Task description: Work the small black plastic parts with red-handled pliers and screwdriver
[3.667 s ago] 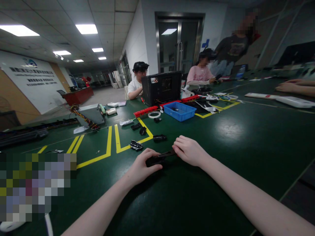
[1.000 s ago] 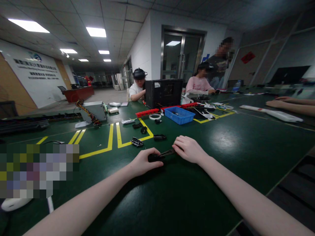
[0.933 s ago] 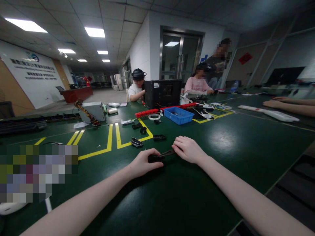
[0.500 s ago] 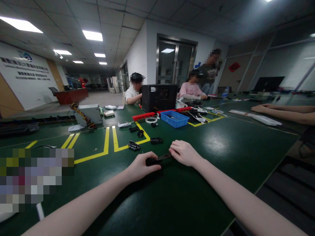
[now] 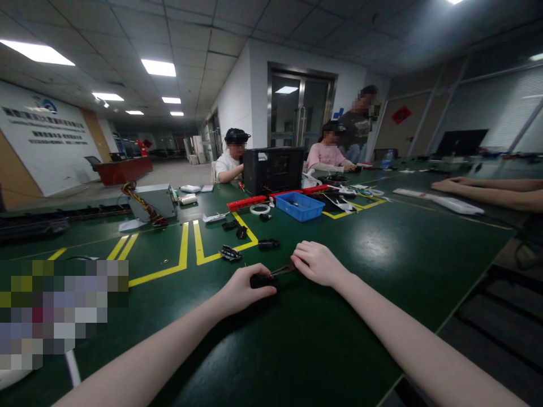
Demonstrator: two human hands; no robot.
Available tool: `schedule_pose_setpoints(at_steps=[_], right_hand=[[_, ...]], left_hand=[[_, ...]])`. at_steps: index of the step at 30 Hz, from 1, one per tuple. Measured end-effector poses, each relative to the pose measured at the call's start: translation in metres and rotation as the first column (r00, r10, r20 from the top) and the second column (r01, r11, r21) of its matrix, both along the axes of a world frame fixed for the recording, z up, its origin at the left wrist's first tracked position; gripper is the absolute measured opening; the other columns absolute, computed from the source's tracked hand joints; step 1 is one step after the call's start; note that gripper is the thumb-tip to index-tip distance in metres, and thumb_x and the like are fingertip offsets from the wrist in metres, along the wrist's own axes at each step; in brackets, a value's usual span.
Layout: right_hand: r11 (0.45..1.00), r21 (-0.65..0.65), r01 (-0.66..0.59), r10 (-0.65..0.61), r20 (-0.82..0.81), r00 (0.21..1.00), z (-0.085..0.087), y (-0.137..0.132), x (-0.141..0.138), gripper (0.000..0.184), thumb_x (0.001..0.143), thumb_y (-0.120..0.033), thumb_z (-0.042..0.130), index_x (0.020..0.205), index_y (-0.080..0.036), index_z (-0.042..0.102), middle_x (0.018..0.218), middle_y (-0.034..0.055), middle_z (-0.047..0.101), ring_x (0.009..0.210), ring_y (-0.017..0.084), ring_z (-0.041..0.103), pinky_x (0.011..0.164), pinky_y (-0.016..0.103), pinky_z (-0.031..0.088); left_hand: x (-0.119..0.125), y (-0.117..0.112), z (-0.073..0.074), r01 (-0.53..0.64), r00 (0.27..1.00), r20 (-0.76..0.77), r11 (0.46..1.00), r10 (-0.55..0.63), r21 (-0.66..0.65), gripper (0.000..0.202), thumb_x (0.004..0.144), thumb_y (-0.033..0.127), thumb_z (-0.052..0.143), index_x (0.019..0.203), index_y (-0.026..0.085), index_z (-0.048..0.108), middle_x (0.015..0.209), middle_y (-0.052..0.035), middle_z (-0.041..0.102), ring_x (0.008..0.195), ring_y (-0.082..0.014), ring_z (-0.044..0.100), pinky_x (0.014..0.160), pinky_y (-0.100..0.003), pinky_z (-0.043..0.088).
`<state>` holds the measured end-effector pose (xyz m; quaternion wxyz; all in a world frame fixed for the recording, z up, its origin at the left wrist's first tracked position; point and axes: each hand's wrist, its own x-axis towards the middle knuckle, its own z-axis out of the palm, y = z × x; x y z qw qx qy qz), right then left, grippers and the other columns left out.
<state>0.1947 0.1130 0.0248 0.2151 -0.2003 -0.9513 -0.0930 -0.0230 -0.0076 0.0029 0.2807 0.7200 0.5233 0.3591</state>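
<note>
My left hand (image 5: 244, 287) rests on the green table (image 5: 407, 237) with its fingers curled round a small black part (image 5: 262, 280). My right hand (image 5: 316, 262) is closed beside it, gripping the other end of a thin dark piece (image 5: 283, 269) that joins the black part. Both hands lie low on the table, nearly touching. What is inside my right palm is hidden.
Several small black parts (image 5: 231, 253) lie on yellow tape lines (image 5: 186, 249) just beyond my hands. Farther back stand a blue tray (image 5: 299, 206), red strips (image 5: 246, 202), a black computer case (image 5: 272, 168) and a power supply (image 5: 153, 200). Other people sit or stand beyond; another person's arms (image 5: 487, 189) rest at right.
My hands have held the same grip on the black part throughout. Only the camera has turned a little to the right, so everything sits slightly further left in view.
</note>
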Motion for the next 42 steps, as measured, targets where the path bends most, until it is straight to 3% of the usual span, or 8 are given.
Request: schedule_pose_setpoints(at_steps=[27,35,42], right_hand=[[1.0,0.009,-0.003,0.003,0.032,0.999,-0.0015,-0.0004,-0.0014,0.034,0.095,-0.026,0.035,0.072,-0.017,0.057,0.075,0.0044,0.057,0.071,0.014,0.048,0.066,0.029,0.032],[1.0,0.019,0.001,0.0,-0.023,1.0,-0.0004,-0.0006,0.0004,0.033,0.096,-0.029,0.035,0.074,-0.017,0.057,0.076,0.0046,0.057,0.074,0.015,0.048,0.066,0.03,0.031],[1.0,-0.005,-0.017,0.017,-0.002,1.0,-0.0042,-0.0023,-0.0026,0.033,0.094,-0.027,0.037,0.069,-0.018,0.055,0.073,0.004,0.056,0.07,0.015,0.048,0.064,0.029,0.031]], left_hand=[[0.0016,-0.0029,0.0021,-0.003,1.0,-0.018,1.0,0.003,0.014,0.026,0.077,0.035,0.07,0.096,0.018,0.064,0.091,-0.0007,0.066,0.086,-0.0186,0.06,0.077,-0.028,0.044],[0.0007,-0.0019,0.0014,0.025,1.0,0.001,0.999,-0.025,0.03,0.026,0.078,0.034,0.069,0.098,0.019,0.065,0.097,-0.002,0.067,0.092,-0.0195,0.061,0.083,-0.029,0.045],[0.0022,-0.0033,0.0055,0.018,1.0,-0.019,1.0,-0.018,0.011,0.026,0.077,0.036,0.069,0.094,0.018,0.064,0.09,-0.0017,0.066,0.086,-0.0191,0.06,0.077,-0.028,0.045]])
